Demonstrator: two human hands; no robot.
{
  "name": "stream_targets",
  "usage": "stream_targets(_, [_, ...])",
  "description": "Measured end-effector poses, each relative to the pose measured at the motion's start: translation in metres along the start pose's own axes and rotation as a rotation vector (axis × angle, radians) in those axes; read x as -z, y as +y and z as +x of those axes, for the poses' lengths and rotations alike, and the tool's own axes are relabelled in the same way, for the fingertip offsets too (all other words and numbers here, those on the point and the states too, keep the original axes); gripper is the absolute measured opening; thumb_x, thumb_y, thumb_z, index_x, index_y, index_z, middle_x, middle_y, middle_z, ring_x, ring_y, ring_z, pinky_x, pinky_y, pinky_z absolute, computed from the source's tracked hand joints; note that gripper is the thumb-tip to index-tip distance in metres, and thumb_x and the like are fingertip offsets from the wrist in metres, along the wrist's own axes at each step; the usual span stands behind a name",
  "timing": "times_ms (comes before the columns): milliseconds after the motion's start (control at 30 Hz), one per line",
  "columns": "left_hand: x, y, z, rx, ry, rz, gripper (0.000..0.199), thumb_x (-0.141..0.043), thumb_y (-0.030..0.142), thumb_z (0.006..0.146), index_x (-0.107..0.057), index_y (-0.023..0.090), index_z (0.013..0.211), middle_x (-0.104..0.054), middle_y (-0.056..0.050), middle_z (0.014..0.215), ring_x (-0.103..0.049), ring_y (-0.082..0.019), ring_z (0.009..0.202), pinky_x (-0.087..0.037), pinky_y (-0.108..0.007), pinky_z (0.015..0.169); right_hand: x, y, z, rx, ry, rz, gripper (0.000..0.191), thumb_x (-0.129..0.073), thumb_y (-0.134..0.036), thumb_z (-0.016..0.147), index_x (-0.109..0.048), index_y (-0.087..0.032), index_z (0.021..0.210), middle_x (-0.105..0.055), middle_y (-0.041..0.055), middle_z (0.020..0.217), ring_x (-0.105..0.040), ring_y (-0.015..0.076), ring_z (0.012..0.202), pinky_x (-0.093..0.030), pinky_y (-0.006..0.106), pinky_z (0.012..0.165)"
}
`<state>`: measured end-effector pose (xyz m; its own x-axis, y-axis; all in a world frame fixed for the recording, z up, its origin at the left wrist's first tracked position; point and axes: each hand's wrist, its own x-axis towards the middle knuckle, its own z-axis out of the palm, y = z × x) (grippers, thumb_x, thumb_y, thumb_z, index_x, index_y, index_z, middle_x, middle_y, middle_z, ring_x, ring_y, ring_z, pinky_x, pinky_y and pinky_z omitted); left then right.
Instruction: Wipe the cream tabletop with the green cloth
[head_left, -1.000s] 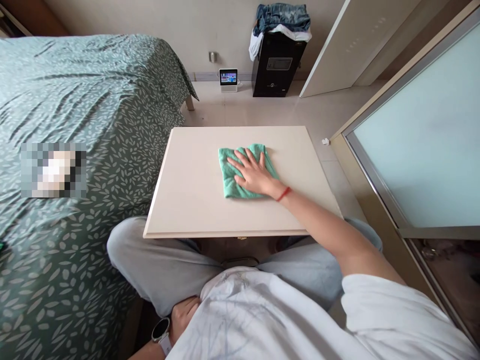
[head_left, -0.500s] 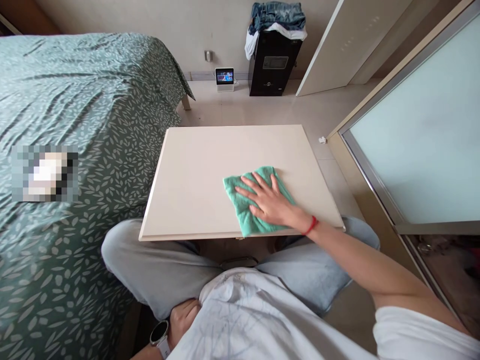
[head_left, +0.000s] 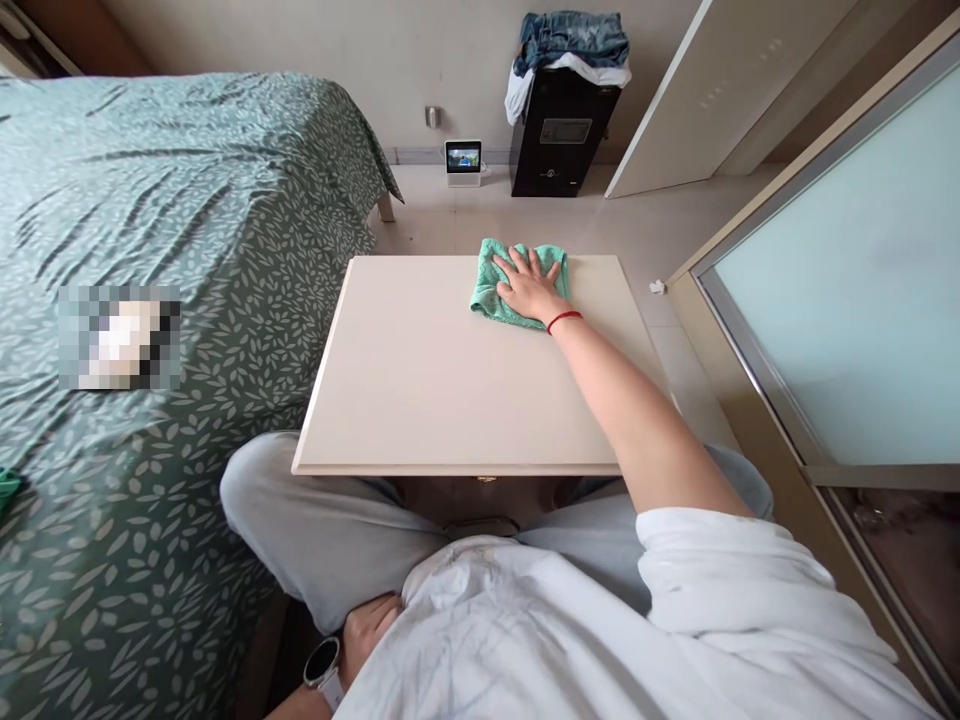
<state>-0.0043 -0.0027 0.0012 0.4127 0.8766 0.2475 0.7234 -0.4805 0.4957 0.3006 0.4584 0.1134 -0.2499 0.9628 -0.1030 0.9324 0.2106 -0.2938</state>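
Note:
Palm down and fingers spread, my right hand point(head_left: 531, 285) lies flat on a green cloth point(head_left: 491, 300) at the far side of a cream tabletop point(head_left: 427, 375). The cloth's back edge reaches slightly past the table's far edge. A red string bracelet circles that wrist. Down at my lap, my left hand point(head_left: 369, 628) rests against my thigh beside my white shirt point(head_left: 480, 630). Its fingertips are hidden by the shirt, and a watch point(head_left: 322, 662) is on its wrist.
A bed point(head_left: 225, 230) with a leaf-patterned sheet stands on the left, a blurred item on it. Beyond the table are a small screen point(head_left: 463, 160) and a black cabinet point(head_left: 559, 135) topped with folded jeans point(head_left: 574, 38). A frosted-glass sliding door point(head_left: 847, 280) borders the right.
My right hand has slid the green cloth forward from the table's near right part to its far edge. The view has shifted slightly. My left hand stays at my lap.

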Motion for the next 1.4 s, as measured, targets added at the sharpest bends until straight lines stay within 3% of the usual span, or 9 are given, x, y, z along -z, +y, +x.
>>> stream_targets(167, [0.0, 0.001, 0.0, 0.007, -0.008, -0.006, 0.036, -0.029, 0.031, 0.081, -0.037, 0.019, 0.048, -0.042, 0.004, 0.043, -0.041, -0.005, 0.037, -0.027, -0.016, 0.04, -0.014, 0.001, -0.056, 0.055, 0.007, -0.045, 0.081, -0.039, -0.04, 0.118, -0.04, -0.019, 0.196, -0.021, 0.0167, 0.206, -0.014, 0.0553, 0.189, -0.016, 0.1, 0.139])
stream_targets(467, [0.002, 0.004, 0.001, 0.05, -0.064, -0.039, 0.032, -0.039, 0.03, 0.076, -0.038, 0.019, 0.046, -0.041, 0.004, 0.043, -0.041, -0.007, 0.039, -0.025, -0.02, 0.042, -0.051, 0.002, -0.259, 0.293, 0.015, -0.184, 0.073, -0.047, -0.033, 0.119, -0.05, -0.027, 0.192, -0.034, 0.0151, 0.202, -0.03, 0.0551, 0.185, -0.034, 0.097, 0.135])
stream_targets(533, [0.001, 0.004, 0.0, 0.047, -0.061, -0.041, 0.031, -0.038, 0.029, 0.076, -0.039, 0.019, 0.047, -0.041, 0.003, 0.044, -0.042, -0.008, 0.039, -0.025, -0.019, 0.042, -0.054, 0.005, -0.285, 0.33, 0.022, -0.201, 0.073, -0.049, -0.03, 0.118, -0.051, -0.028, 0.191, -0.037, 0.0152, 0.201, -0.033, 0.0545, 0.184, -0.038, 0.097, 0.133])
stream_targets(600, [0.0, 0.003, -0.001, 0.039, -0.055, -0.042, 0.031, -0.038, 0.029, 0.077, -0.04, 0.019, 0.048, -0.042, 0.003, 0.044, -0.042, -0.008, 0.039, -0.026, -0.019, 0.041, -0.054, 0.011, -0.291, 0.346, 0.022, -0.202, 0.074, -0.05, -0.03, 0.118, -0.051, -0.032, 0.191, -0.039, 0.0145, 0.2, -0.035, 0.0533, 0.183, -0.039, 0.097, 0.133])
stream_targets(733, [0.0, 0.003, -0.001, 0.051, -0.053, -0.043, 0.031, -0.036, 0.03, 0.078, -0.04, 0.02, 0.048, -0.043, 0.003, 0.045, -0.043, -0.008, 0.039, -0.027, -0.019, 0.041, -0.042, 0.023, -0.243, 0.286, -0.023, -0.175, 0.073, -0.046, -0.034, 0.119, -0.049, -0.033, 0.192, -0.036, 0.0141, 0.202, -0.029, 0.0514, 0.186, -0.033, 0.098, 0.134])
stream_targets(967, [-0.001, 0.001, -0.001, 0.042, -0.047, -0.053, 0.034, -0.033, 0.031, 0.08, -0.042, 0.019, 0.05, -0.045, 0.003, 0.045, -0.045, -0.007, 0.038, -0.029, -0.016, 0.04, -0.008, 0.044, -0.067, 0.093, -0.03, -0.094, 0.08, -0.043, -0.044, 0.118, -0.039, -0.028, 0.196, -0.02, 0.0149, 0.207, -0.015, 0.0549, 0.189, -0.018, 0.102, 0.136])
stream_targets(1100, [-0.001, 0.0, -0.001, 0.004, -0.026, -0.02, 0.033, -0.032, 0.029, 0.081, -0.043, 0.02, 0.051, -0.045, 0.004, 0.044, -0.045, -0.006, 0.036, -0.03, -0.015, 0.038, 0.004, 0.05, 0.003, -0.001, -0.018, -0.024, 0.084, -0.041, -0.049, 0.117, -0.037, -0.026, 0.197, -0.017, 0.0134, 0.208, -0.01, 0.0552, 0.19, -0.011, 0.101, 0.138])
stream_targets(1233, [-0.002, -0.001, -0.002, 0.02, -0.008, 0.007, 0.034, -0.031, 0.029, 0.082, -0.043, 0.02, 0.051, -0.046, 0.004, 0.044, -0.045, -0.006, 0.036, -0.031, -0.015, 0.039, 0.007, 0.053, 0.027, -0.032, -0.002, -0.004, 0.085, -0.039, -0.047, 0.116, -0.037, -0.022, 0.197, -0.024, 0.0152, 0.206, -0.014, 0.0552, 0.189, -0.009, 0.101, 0.138])
stream_targets(1400, [-0.002, 0.0, -0.001, 0.028, -0.02, -0.02, 0.035, -0.032, 0.028, 0.081, -0.039, 0.019, 0.049, -0.044, 0.004, 0.043, -0.043, -0.005, 0.036, -0.028, -0.015, 0.039, -0.001, 0.055, 0.009, 0.002, 0.032, -0.059, 0.083, -0.035, -0.045, 0.118, -0.035, -0.021, 0.198, -0.021, 0.0139, 0.207, -0.015, 0.0571, 0.188, -0.015, 0.102, 0.137])
